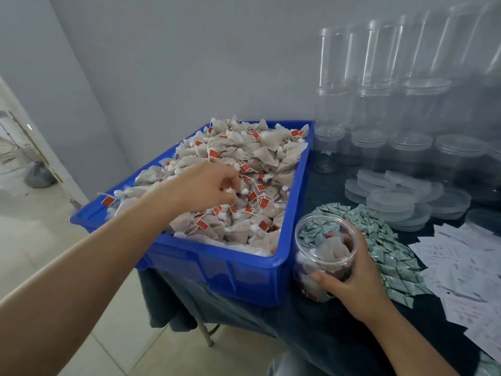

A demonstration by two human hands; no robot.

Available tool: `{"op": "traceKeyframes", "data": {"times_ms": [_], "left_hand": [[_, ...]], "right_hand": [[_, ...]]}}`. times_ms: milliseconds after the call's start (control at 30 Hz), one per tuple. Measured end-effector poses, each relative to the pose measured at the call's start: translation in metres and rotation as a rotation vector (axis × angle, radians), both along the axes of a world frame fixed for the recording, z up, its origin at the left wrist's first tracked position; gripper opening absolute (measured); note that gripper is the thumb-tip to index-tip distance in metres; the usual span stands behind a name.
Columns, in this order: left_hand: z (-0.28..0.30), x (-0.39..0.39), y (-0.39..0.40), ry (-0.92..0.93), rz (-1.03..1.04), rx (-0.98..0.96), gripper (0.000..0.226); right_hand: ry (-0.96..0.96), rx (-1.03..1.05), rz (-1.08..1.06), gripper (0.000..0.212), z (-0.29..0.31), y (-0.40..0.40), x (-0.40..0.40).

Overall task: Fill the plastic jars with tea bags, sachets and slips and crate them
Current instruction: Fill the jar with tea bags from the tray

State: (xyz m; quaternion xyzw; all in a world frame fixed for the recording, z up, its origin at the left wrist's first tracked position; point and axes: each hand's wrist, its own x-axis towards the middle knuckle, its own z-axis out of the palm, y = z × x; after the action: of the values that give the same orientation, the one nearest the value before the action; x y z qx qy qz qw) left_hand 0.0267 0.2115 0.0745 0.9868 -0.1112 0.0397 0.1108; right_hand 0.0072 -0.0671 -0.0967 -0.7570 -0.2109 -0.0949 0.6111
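A clear plastic jar is being gripped by the right hand, thumb and fingers curled round its wall; it is being held tilted just beside the near right corner of the blue crate, its long axis leaning and its open mouth pointing up and toward the camera, with a few tea bags lying inside. The left hand is being held over the heaped tea bags in the crate, fingers curled down among them, though whether a bag is being pinched cannot be told. Green sachets, paper slips, stacked lids and empty jars are being kept on the dark-clothed table to the right.
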Motion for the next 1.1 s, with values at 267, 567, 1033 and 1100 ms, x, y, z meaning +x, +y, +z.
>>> {"op": "traceKeyframes", "data": {"times_ms": [267, 567, 1033, 1100], "left_hand": [[-0.022, -0.004, 0.031, 0.411, 0.057, 0.378, 0.008], [-0.025, -0.005, 0.021, 0.306, 0.007, 0.642, 0.022], [-0.003, -0.001, -0.003, 0.064, -0.089, -0.034, 0.012], [0.004, -0.004, -0.012, 0.028, -0.075, -0.147, 0.014]], "right_hand": [[-0.014, 0.027, 0.014, 0.089, -0.001, 0.000, 0.000], [-0.036, 0.035, 0.025, 0.089, 0.001, -0.001, -0.001], [0.005, 0.004, 0.009, 0.095, 0.001, -0.001, -0.002], [0.007, 0.001, 0.009, 0.095, 0.001, 0.000, -0.002]]}}
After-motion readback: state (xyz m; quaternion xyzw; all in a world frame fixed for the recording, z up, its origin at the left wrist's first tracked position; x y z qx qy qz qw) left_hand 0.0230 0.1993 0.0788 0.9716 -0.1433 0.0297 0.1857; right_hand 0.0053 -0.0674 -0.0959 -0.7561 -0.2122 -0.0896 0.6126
